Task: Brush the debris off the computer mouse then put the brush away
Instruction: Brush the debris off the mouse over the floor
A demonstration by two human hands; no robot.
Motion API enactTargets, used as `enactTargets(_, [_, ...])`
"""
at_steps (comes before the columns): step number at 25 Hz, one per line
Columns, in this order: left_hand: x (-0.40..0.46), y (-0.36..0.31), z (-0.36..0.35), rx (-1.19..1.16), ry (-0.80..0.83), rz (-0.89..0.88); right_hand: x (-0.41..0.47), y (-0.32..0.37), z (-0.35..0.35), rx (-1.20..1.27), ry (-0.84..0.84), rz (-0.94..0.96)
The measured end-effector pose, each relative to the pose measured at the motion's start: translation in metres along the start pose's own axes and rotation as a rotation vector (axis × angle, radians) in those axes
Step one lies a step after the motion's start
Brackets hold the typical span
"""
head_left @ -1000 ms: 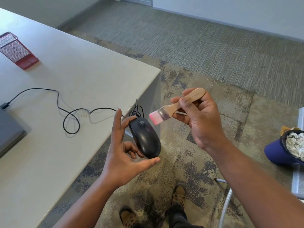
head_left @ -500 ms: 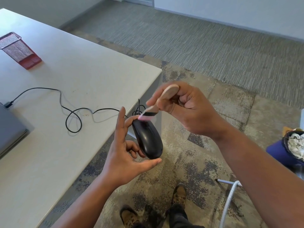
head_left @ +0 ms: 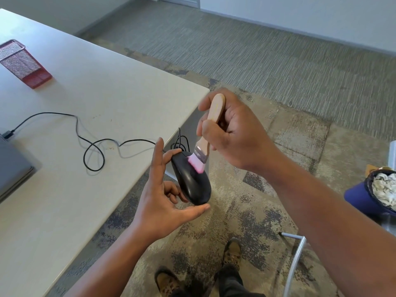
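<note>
- The brushing step is going on now. The pink bristles of the brush (head_left: 201, 146) touch the top of the black computer mouse (head_left: 191, 181).
- The mouse is held up in the air, just past the corner of the table (head_left: 85, 103).
- The left hand (head_left: 162, 198) pinches the mouse between thumb and fingertip; its other fingers are spread loose.
- The right hand (head_left: 233, 133) wraps tight around the wooden handle.
- Next, I think, sweep down the mouse, then find a spot for the brush.
</note>
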State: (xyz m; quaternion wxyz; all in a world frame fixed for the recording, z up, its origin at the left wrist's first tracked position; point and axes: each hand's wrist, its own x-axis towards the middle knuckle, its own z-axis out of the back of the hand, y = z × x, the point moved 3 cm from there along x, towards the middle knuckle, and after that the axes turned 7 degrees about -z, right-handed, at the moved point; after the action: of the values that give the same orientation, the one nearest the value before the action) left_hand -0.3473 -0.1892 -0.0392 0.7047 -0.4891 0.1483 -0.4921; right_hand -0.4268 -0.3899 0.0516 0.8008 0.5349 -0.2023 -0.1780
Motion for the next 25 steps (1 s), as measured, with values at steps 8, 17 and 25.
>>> enactTargets(8, [-0.007,0.002,0.001,-0.011,0.041,0.009,0.016,-0.019,0.004,0.108,-0.02,-0.139])
enactTargets(17, [-0.008,0.008,0.002,-0.04,0.016,0.009,0.006,-0.025,0.004,0.386,0.036,-0.169])
enactTargets(25, [-0.009,0.007,0.001,-0.052,0.032,-0.008,0.005,-0.022,0.001,0.506,0.121,-0.099])
